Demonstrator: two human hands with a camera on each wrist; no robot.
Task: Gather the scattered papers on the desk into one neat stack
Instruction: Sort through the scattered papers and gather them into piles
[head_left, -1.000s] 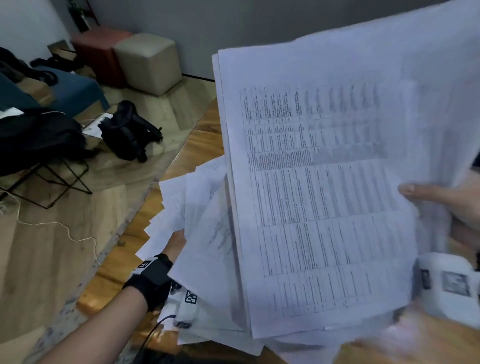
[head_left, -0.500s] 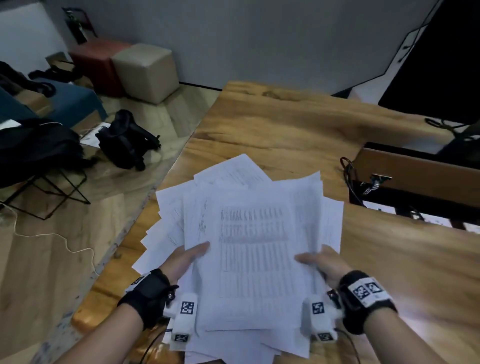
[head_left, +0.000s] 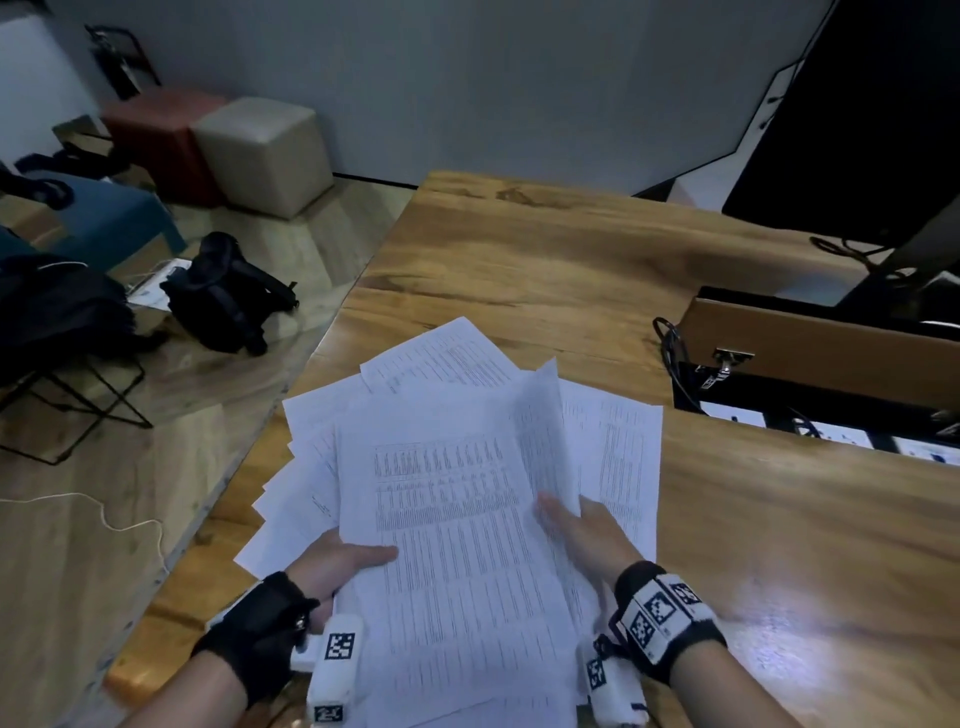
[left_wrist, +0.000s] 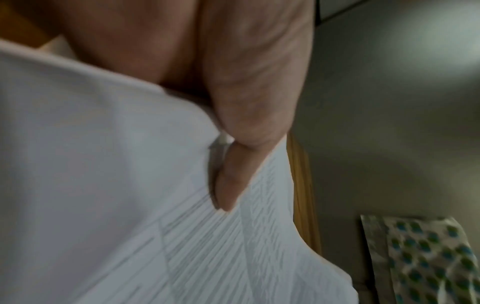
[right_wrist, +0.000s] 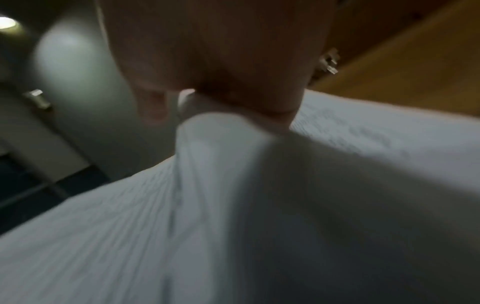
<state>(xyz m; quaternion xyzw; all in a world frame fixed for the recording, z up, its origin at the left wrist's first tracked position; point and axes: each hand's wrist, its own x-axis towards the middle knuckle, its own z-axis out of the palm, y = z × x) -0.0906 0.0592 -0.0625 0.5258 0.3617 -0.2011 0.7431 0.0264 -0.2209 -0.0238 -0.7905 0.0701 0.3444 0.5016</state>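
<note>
Left hand: your left hand (head_left: 332, 564) pinches the near left edge of the white printed paper sheets (head_left: 457, 519), thumb on top of the table-printed page; the left wrist view shows that thumb (left_wrist: 233, 174) pressed onto the print, the fingers below hidden.
Right hand: your right hand (head_left: 587, 540) is pinching the right side of the bundle, thumb on the top page, fingers tucked behind a curled-up sheet.
Papers: they lie fanned at the near left corner of the wooden worktop (head_left: 571, 270), some corners jutting past the left edge.
What changed: a second ago you held the bundle up close to the camera; half a second ago it was down flat under both hands; now the right side of it is lifting and curling. I judge you are regathering to square the edges.
Task meaning: everything seems collected into one pile, but it is not neat yet; the edges need aligning.
Count, papers: one loose pile; individual sheets overlap too much to count.
Count, hands: two, both on the pile.
Farther off: one open worktop cable box (head_left: 810, 364) by the right edge; two cube stools (head_left: 218, 145) on the floor beyond.
</note>
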